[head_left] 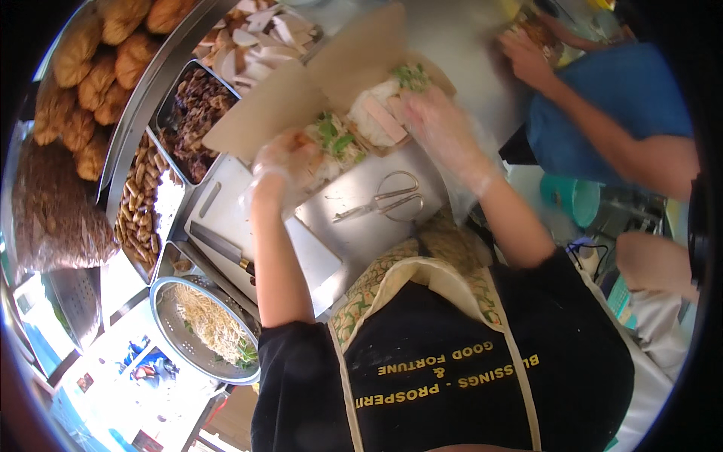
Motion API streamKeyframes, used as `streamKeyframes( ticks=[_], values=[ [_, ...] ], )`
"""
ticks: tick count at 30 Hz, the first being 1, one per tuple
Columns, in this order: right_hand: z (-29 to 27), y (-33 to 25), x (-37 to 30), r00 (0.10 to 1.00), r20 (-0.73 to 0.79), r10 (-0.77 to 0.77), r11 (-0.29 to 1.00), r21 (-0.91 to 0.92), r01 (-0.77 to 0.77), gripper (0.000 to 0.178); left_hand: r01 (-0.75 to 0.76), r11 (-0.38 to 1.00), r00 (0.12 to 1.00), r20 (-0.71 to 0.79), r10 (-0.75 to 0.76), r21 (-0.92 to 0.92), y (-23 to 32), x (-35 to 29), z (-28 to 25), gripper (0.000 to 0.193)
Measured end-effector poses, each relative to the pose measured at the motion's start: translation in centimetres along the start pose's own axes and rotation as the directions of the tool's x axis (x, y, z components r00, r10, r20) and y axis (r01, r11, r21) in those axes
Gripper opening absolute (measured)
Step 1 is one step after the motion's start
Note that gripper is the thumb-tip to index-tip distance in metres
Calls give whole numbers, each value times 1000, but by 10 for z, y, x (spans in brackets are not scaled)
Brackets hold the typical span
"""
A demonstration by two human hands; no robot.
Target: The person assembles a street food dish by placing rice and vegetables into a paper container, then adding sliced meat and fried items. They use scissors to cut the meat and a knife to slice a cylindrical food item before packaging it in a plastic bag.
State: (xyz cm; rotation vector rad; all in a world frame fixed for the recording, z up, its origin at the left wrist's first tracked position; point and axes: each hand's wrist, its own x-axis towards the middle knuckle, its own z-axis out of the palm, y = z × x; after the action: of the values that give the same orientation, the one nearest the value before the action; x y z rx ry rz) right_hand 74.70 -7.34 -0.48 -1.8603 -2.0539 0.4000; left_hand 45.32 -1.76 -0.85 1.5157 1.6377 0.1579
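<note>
Both my hands wear clear plastic gloves. My left hand (286,160), fingers curled, is at the near left of an open brown takeout box (260,113), beside green herbs (336,135) on pale noodles. What its fingertips hold, if anything, is hidden. My right hand (443,129) reaches into a second open takeout box (358,56) with its fingers drawn together. They touch the food near a pinkish slice (385,117) on white noodles (373,129); more herbs (411,76) lie beyond. Metal scissors (384,202) lie on the steel counter between my forearms.
A knife (218,245) rests on a white cutting board (305,252) at left. Trays of dark meat (197,113), small brown rolls (140,200) and pale slices (260,41) stand behind. A colander (169,331) holds bean sprouts. Another person's hand (527,56) works at far right.
</note>
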Motion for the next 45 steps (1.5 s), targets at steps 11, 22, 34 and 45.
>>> streamKeyframes(
  ticks=[11,22,34,45],
  values=[
    [65,-48,-81,844,435,-313,873,-218,436,45,-19,989,954,-293,62,147,8,-22,26,35],
    [35,-75,-71,731,642,-231,961,32,275,27,297,952,850,-433,-298,-73,-89,-27,-147,39],
    [13,-97,6,955,-32,-295,944,147,296,31,281,904,916,-371,-152,322,-56,49,-164,61],
    [7,-78,-38,925,161,-344,909,302,286,16,289,870,878,-473,-75,400,-137,69,-234,54]
  ],
)
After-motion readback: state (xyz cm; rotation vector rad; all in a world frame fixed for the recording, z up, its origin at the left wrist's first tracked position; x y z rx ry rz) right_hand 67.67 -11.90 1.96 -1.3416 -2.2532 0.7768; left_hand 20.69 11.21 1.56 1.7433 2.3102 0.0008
